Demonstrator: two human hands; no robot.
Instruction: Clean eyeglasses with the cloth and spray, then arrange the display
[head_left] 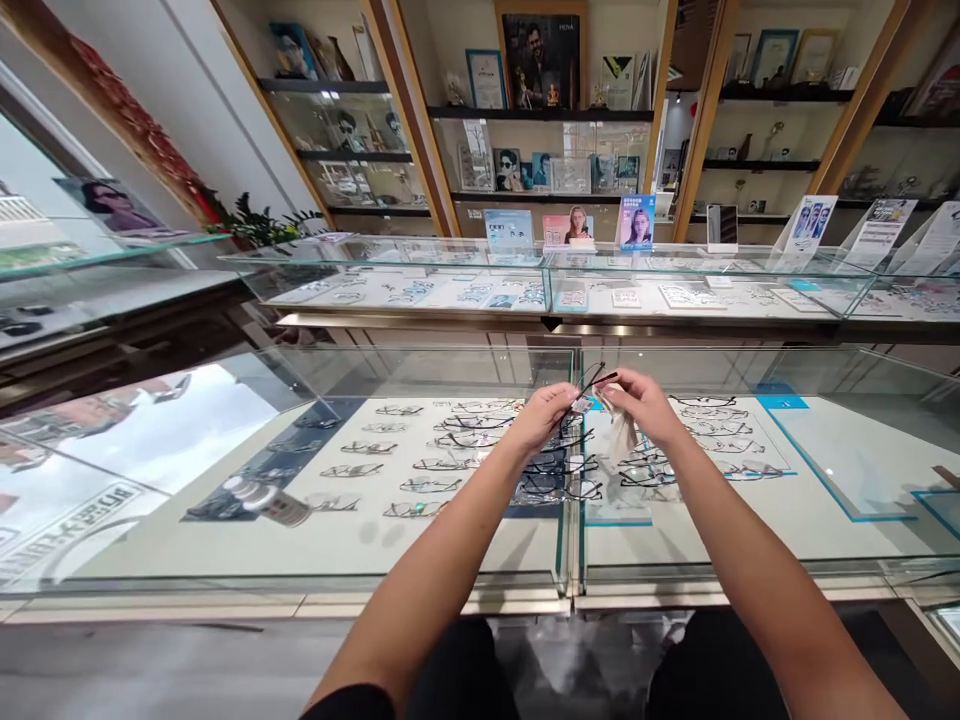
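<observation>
Above the glass display case, my left hand [541, 415] is closed on a pair of eyeglasses [598, 378] with thin dark temples. A small white tag seems to hang by the frame. My right hand [643, 402] pinches a beige cleaning cloth [621, 437], with its fingers at the end of a temple. The cloth's loose part hangs below the palm. Fingers hide much of the frame, so I cannot tell where the cloth touches it. Under both hands, several rows of eyeglasses [469, 438] lie inside the case.
A white spray bottle [268, 502] is on the glass at left. The display case [480, 555] spans the front, with a glass seam in the middle. Behind it stands another glass counter [420, 318] with upright cards [637, 222]. Shelves [540, 113] line the back wall.
</observation>
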